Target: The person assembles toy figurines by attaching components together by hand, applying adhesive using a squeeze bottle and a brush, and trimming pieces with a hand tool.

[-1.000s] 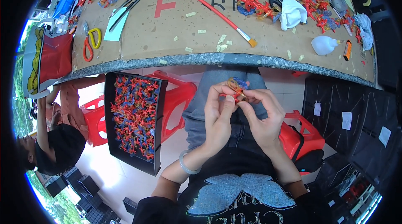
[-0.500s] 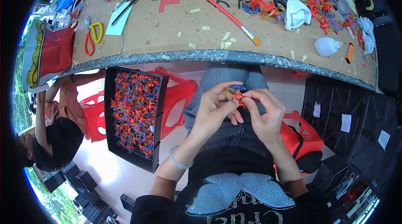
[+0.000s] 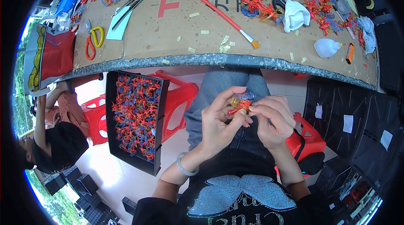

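Over my lap, my left hand (image 3: 219, 119) grips a small plastic figure (image 3: 241, 103) between thumb and fingers. The figure is red, with clear yellow and clear blue parts. From the other side my right hand (image 3: 274, 119) closes in a pinch at the figure's right edge. Its fingertips touch the red part, and whether a smaller piece sits between them is hidden. On my left, a black tray (image 3: 158, 141) holds a thick heap of like figures (image 3: 135, 117).
The cardboard-covered table (image 3: 160, 39) carries a red-handled brush (image 3: 219, 9), scissors (image 3: 93, 39), a white squeeze bottle (image 3: 326, 48), crumpled white tissue (image 3: 296, 15) and more figures (image 3: 254, 2). Red stools (image 3: 179, 98) stand below. Black trays (image 3: 336, 111) lean at right; another person (image 3: 63, 141) sits at left.
Both hands have come slightly lower. The figure has turned, showing more of its red part, and my right hand has shifted a little to the right with its fingers curled more.
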The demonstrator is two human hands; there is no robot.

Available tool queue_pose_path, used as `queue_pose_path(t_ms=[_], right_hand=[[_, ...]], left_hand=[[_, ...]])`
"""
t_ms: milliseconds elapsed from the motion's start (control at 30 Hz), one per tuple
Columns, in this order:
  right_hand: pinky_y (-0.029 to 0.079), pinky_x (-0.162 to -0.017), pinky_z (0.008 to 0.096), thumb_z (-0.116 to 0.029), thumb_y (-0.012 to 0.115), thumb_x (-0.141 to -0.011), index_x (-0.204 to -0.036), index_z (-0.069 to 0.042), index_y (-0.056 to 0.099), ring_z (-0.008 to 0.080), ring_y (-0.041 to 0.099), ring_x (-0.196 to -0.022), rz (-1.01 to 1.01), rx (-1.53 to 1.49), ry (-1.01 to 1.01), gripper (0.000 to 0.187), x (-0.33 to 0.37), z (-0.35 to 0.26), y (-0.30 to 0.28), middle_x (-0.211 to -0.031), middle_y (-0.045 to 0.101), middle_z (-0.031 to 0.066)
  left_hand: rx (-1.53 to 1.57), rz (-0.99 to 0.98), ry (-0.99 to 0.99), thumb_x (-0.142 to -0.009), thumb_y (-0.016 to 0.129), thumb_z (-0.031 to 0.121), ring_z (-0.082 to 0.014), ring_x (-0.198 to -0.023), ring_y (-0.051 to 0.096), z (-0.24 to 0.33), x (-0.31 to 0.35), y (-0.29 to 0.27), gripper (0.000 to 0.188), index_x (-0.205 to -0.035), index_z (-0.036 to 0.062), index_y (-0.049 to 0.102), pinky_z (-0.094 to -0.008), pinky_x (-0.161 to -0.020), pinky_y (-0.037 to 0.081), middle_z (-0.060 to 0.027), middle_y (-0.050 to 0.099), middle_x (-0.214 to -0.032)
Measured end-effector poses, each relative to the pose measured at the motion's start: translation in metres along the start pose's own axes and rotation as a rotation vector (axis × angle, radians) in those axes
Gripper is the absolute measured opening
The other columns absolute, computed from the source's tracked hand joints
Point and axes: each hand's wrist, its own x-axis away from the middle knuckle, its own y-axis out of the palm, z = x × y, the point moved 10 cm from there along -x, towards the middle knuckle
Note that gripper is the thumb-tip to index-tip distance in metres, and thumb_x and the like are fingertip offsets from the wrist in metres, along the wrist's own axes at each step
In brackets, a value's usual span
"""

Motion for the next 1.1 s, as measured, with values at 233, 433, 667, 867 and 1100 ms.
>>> queue_pose_path(t_ms=[233,433,667,867,1100], right_hand=[[0.046,-0.067,0.0343,0.003,0.072,-0.063,-0.077,-0.002,0.067,0.0236,0.062,-0.071,-0.08,0.044,-0.067,0.015,-0.003,-0.011,0.0,-0.076,0.065,0.0068],[0.046,-0.07,0.0363,-0.004,0.074,-0.066,-0.08,-0.002,0.061,0.0279,0.061,-0.076,-0.227,0.021,0.146,0.019,-0.009,0.011,0.012,-0.083,0.063,0.0098],[0.045,-0.064,0.0384,-0.006,0.067,-0.075,-0.079,0.0,0.059,0.0314,0.058,-0.069,-0.176,0.14,0.024,0.011,-0.006,0.001,0.016,-0.079,0.06,0.0132],[0.044,-0.057,0.035,-0.003,0.059,-0.083,-0.079,0.003,0.057,0.0325,0.057,-0.066,-0.25,-0.054,0.247,0.008,0.003,0.026,0.026,-0.077,0.057,0.0162],[0.043,-0.057,0.0324,-0.004,0.056,-0.087,-0.08,0.004,0.055,0.0296,0.054,-0.063,-0.304,-0.202,0.343,0.011,-0.001,0.034,0.029,-0.074,0.054,0.0151]], left_hand=[[-0.061,-0.044,0.097,-0.086,0.055,-0.01,-0.0127,-0.077,0.065,0.012,0.003,0.003,0.042,-0.127,-0.0054,0.046,-0.0244,-0.065,0.057,-0.0134,0.063,-0.102],[-0.68,0.043,0.283,-0.079,0.061,-0.009,-0.0216,-0.081,0.068,0.037,0.005,0.005,0.049,-0.126,-0.0026,0.05,-0.0294,-0.067,0.057,-0.0165,0.065,-0.104],[-0.843,0.083,0.416,-0.078,0.062,-0.006,-0.0274,-0.08,0.068,0.054,0.014,0.023,0.048,-0.124,-0.0012,0.052,-0.0341,-0.065,0.054,-0.0194,0.063,-0.1],[-0.736,0.056,0.162,-0.077,0.06,-0.011,-0.0133,-0.077,0.066,0.028,0.008,0.013,0.048,-0.124,-0.0029,0.05,-0.0257,-0.07,0.055,-0.0125,0.065,-0.088],[-0.34,0.04,0.024,-0.08,0.056,-0.011,-0.0165,-0.074,0.069,0.013,0.004,0.008,0.046,-0.124,-0.0018,0.046,-0.0273,-0.066,0.057,-0.0129,0.064,-0.086]])
